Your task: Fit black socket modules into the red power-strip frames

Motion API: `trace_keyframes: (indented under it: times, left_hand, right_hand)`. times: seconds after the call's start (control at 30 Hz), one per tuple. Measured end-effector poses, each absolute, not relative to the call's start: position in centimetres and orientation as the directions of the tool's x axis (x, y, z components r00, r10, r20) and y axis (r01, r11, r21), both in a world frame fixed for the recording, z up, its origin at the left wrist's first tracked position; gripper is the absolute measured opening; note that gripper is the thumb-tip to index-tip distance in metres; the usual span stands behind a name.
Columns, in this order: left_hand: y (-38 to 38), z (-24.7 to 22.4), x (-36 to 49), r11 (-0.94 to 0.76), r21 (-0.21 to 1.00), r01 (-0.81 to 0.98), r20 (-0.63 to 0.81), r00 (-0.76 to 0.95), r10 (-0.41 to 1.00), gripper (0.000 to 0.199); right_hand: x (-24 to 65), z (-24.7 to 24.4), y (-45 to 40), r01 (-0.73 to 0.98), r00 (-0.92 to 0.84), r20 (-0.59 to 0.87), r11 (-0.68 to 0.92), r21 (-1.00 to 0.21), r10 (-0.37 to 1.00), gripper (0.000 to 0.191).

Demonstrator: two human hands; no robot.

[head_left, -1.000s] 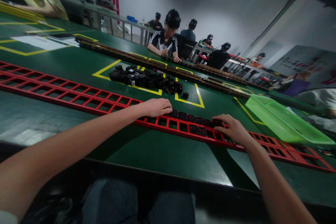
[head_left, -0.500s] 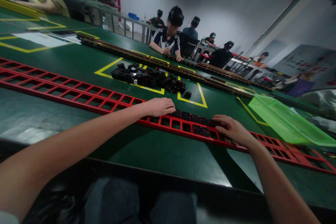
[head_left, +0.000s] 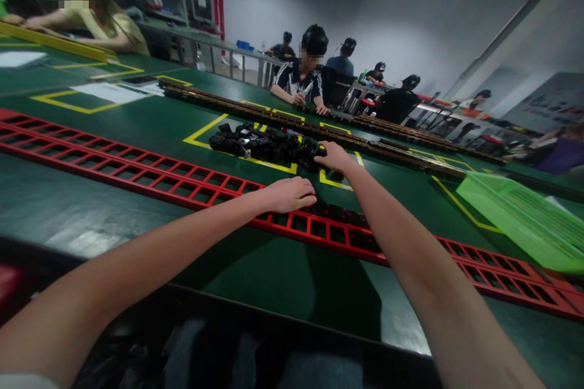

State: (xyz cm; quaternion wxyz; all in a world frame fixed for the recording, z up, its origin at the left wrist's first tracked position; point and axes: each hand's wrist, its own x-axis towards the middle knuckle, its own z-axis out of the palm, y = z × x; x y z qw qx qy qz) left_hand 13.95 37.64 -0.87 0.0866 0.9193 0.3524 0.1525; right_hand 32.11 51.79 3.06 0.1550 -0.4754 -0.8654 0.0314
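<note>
A long red frame with two rows of square openings lies across the green table. Several black square parts sit in its openings, partly hidden by my right forearm. My left hand rests on the frame's far row at the left end of these parts; its fingers are bent, and anything under them is hidden. Beyond the frame is a pile of loose black parts. At the pile's right end my right hand reaches in with its fingers curved over the parts; whether it grips one is unclear.
A green plastic basket stands at the right. Long dark strips cross the table behind the pile. Papers lie at the left. One person sits across the table, another at the far left; more people are behind.
My right hand has left the black parts in the frame and moved up and left to the pile. My left hand stays on the frame. The view has shifted slightly.
</note>
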Motion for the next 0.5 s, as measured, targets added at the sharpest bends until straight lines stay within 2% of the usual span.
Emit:
trace_keyframes:
  times: [0.07,0.13,0.2,0.23,0.3,0.37,0.43,0.47,0.5]
  left_hand:
    - [39.1,-0.1,12.7,-0.687,0.254,0.681,0.303,0.618,0.725,0.041]
    - [41.5,0.9,9.8,-0.519,0.261,0.814,0.385,0.405,0.829,0.038]
    - [44.3,1.8,5.6,-0.368,0.296,0.882,0.428,0.222,0.876,0.047]
    - [45.8,2.0,3.2,-0.276,0.321,0.906,0.435,0.118,0.893,0.052]
    - [48.4,1.9,-1.4,-0.005,0.419,0.908,0.317,-0.141,0.938,0.058]
    - [50.3,1.4,-4.8,0.071,0.487,0.870,0.147,-0.162,0.976,0.058]
    - [51.5,0.8,-6.4,0.063,0.514,0.855,0.090,-0.127,0.988,0.056]
    - [51.8,0.6,-6.6,0.045,0.522,0.852,0.079,-0.100,0.992,0.055]
    - [51.9,0.4,-6.3,0.024,0.526,0.850,0.076,-0.075,0.994,0.053]
  right_hand:
    - [31.7,3.0,51.9,0.802,-0.524,0.211,0.561,-0.206,0.826,0.037]
    - [31.8,3.1,50.9,0.777,-0.563,0.179,0.591,-0.216,0.806,0.030]
    - [32.3,3.4,49.4,0.745,-0.605,0.154,0.624,-0.236,0.781,0.029]
    - [32.7,3.5,48.4,0.730,-0.621,0.146,0.637,-0.248,0.770,0.031]
    - [33.4,3.7,46.4,0.710,-0.636,0.140,0.647,-0.278,0.759,0.031]
    - [33.6,3.8,44.4,0.697,-0.640,0.132,0.644,-0.314,0.757,0.030]
    - [32.7,3.6,42.8,0.668,-0.650,0.113,0.636,-0.387,0.752,0.030]
    - [31.9,3.4,42.1,0.640,-0.659,0.097,0.624,-0.447,0.746,0.030]
    - [30.9,3.1,41.7,0.581,-0.666,0.061,0.568,-0.582,0.743,0.032]
